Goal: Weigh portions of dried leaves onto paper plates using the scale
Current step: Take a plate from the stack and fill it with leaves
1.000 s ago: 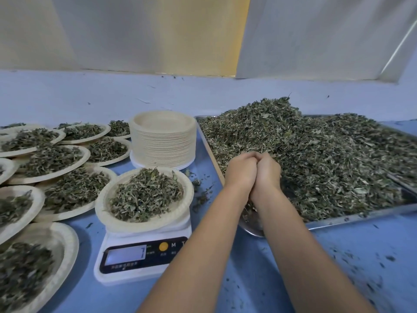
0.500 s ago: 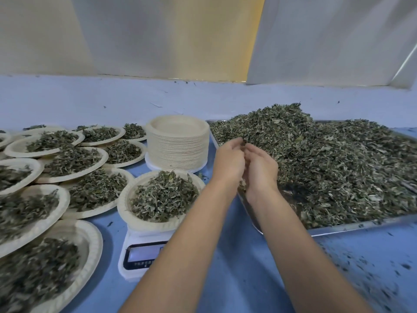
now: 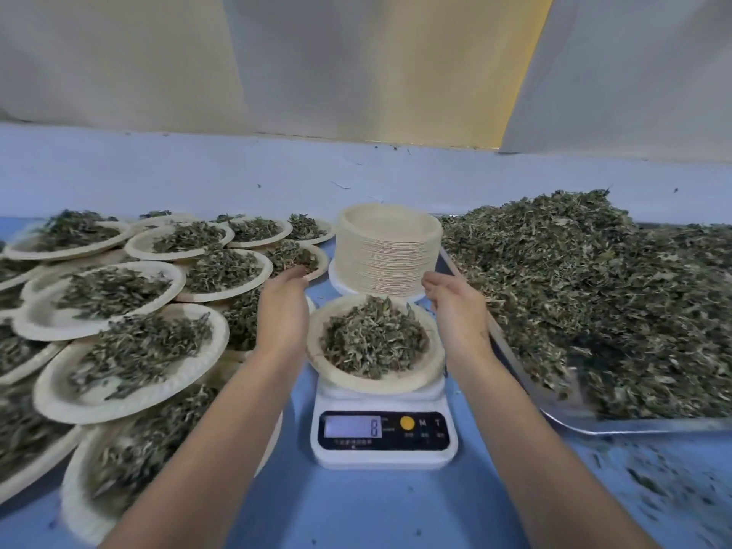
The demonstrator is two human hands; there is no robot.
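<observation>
though the hands (image 3: 283, 311) (image 3: 459, 317) flank the plate (image 3: 372, 387), the scale (image 3: 383, 455) digits look blurred

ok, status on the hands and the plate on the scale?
Both open: left hand and right hand flank the plate, holding nothing. It sits on the scale, heaped with dried leaves. Nothing between hands and rim.

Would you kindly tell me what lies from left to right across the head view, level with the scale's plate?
From the left: filled plates → left hand → plate on scale → right hand → leaf tray.
</observation>
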